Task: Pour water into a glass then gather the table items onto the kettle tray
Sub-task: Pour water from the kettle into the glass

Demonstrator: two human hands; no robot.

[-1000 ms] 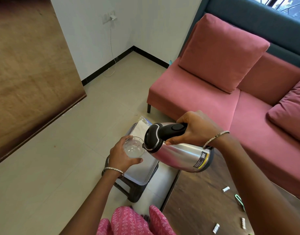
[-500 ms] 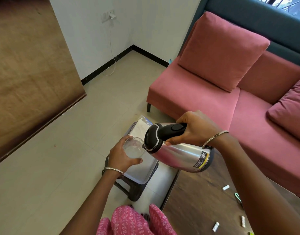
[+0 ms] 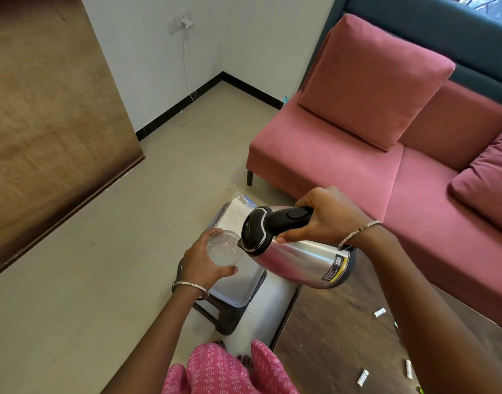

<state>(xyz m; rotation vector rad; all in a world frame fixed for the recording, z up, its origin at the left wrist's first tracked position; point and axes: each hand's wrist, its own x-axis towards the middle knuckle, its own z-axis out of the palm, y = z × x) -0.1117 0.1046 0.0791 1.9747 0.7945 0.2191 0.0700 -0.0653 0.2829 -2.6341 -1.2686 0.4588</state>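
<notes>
Seen from the head camera, a person in a pink patterned garment tips a steel kettle (image 3: 301,258) toward a clear glass (image 3: 224,248) above a low stool (image 3: 225,318). The right hand (image 3: 326,218) is wrapped round the kettle's black handle (image 3: 289,216), thumb beneath it, and the body lies nearly on its side with the lidded spout at the glass's rim. The left hand (image 3: 201,264) grips the glass from below and from the side, fingers curled round its wall, and holds it in the air over the pale tray (image 3: 244,282) that sits on the stool. Whether water is running cannot be told; the glass looks clear with a faint shine inside. A white packet (image 3: 238,213) lies at the tray's far end. Both wrists carry thin bangles. To the right, below the kettle, stands a dark wooden table (image 3: 329,336) with several small white tubes (image 3: 379,312) scattered well apart on its top. Behind it runs a pink sofa (image 3: 315,160) with a square cushion (image 3: 372,78) propped against a teal back. A charger (image 3: 187,22) hangs from a wall socket, its cable trailing to the tiled floor.
</notes>
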